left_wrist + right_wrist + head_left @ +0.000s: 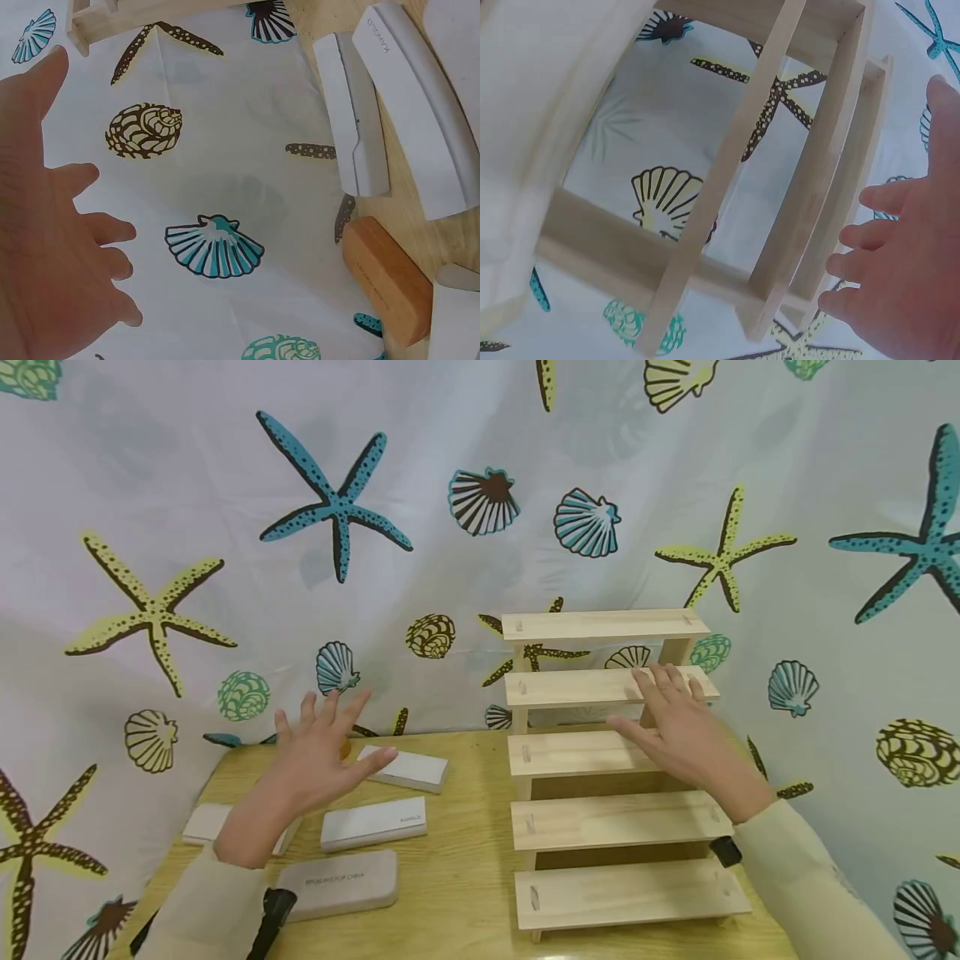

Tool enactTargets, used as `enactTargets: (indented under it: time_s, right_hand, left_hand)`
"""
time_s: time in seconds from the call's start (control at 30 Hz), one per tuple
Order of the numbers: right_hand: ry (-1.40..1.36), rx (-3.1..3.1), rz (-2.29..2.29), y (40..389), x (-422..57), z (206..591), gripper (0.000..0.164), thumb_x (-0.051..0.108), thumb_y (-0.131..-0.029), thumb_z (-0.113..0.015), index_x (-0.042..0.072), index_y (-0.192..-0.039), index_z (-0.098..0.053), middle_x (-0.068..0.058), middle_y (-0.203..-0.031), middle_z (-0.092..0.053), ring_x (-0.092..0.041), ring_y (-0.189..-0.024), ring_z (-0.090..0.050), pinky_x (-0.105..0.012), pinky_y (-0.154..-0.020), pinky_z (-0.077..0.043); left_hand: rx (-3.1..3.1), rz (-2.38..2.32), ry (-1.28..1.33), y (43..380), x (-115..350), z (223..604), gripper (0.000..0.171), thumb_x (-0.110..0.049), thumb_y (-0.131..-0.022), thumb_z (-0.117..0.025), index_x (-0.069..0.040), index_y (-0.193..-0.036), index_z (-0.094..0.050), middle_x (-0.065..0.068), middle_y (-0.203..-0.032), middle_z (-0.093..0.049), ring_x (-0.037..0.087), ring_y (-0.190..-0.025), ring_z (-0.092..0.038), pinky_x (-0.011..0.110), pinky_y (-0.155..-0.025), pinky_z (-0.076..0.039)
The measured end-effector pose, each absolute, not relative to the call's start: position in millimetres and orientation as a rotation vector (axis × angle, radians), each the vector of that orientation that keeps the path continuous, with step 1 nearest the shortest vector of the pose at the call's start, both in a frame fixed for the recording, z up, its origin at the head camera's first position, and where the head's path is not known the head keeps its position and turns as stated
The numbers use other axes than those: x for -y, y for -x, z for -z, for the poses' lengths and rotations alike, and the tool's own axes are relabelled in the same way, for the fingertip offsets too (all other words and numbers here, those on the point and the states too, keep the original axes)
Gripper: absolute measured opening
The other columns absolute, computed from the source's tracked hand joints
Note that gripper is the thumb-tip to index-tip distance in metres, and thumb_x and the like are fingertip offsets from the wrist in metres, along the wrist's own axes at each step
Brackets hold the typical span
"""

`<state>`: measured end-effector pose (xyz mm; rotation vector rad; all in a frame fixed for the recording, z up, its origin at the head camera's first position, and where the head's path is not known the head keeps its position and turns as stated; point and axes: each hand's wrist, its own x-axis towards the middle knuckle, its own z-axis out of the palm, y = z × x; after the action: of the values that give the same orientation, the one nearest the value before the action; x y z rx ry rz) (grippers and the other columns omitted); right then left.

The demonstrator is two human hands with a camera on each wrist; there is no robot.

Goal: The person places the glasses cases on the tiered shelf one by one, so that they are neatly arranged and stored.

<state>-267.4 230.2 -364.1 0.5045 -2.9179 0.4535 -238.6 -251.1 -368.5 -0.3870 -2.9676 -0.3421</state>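
My left hand (311, 768) hovers with spread fingers over the left part of the table, holding nothing. Below and beside it lie a long white case (408, 770), a white lettered case (373, 827) and a pale grey case with rounded ends (345, 885). Another white case (204, 821) is partly covered by the left wrist. An orange-brown case (388, 281) shows in the left wrist view, mostly hidden behind the hand from the head. My right hand (682, 731), fingers extended and empty, is in front of a stepped wooden shelf (615, 822); contact cannot be told.
The shelf has several slatted tiers rising toward the back and stands on the right of a wooden table (465, 860). A white cloth (435, 577) printed with starfish and shells hangs behind and at both sides.
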Motion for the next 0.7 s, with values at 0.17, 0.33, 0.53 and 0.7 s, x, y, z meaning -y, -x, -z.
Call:
enactTargets:
  time_s: [0.17, 0.33, 0.53, 0.7]
  right_hand:
    - [-0.505, 2.874, -0.510, 245, -255, 368, 0.090, 0.062, -0.107, -0.049, 0.001, -0.168, -0.020, -0.029, -0.173, -0.015, -0.051, -0.161, -0.010, -0.070, -0.127, -0.008]
    - [-0.489, 2.849, -0.582, 229, -279, 382, 0.083, 0.054, -0.108, -0.051, 0.000, -0.167, -0.024, -0.028, -0.173, -0.019, -0.050, -0.160, -0.014, -0.072, -0.125, -0.017]
    - [-0.476, 2.838, -0.639, 223, -301, 402, 0.079, 0.048, -0.109, -0.053, -0.001, -0.166, -0.027, -0.030, -0.171, -0.023, -0.052, -0.158, -0.018, -0.077, -0.118, -0.024]
    - [-0.455, 2.837, -0.642, 225, -311, 415, 0.079, 0.047, -0.109, -0.055, 0.001, -0.166, -0.026, -0.032, -0.169, -0.025, -0.055, -0.156, -0.020, -0.077, -0.116, -0.025]
  left_hand:
    - [2.955, 0.438, 0.381, 229, 266, 385, 0.098, -0.070, -0.098, -0.057, -0.020, -0.171, -0.015, 0.036, -0.168, -0.022, 0.069, -0.152, -0.009, 0.094, -0.106, -0.002]
    - [2.906, 0.623, 0.396, 220, 283, 408, 0.097, -0.060, -0.096, -0.067, -0.013, -0.169, -0.023, 0.033, -0.167, -0.030, 0.069, -0.151, -0.013, 0.094, -0.105, -0.004]
    - [2.855, 0.773, 0.432, 213, 299, 437, 0.090, -0.050, -0.095, -0.074, -0.008, -0.164, -0.034, 0.028, -0.164, -0.037, 0.066, -0.146, -0.025, 0.090, -0.105, -0.011]
    - [2.927, 0.872, 0.398, 199, 312, 454, 0.087, -0.047, -0.094, -0.077, -0.005, -0.161, -0.040, 0.035, -0.160, -0.040, 0.070, -0.145, -0.027, 0.091, -0.105, -0.018]
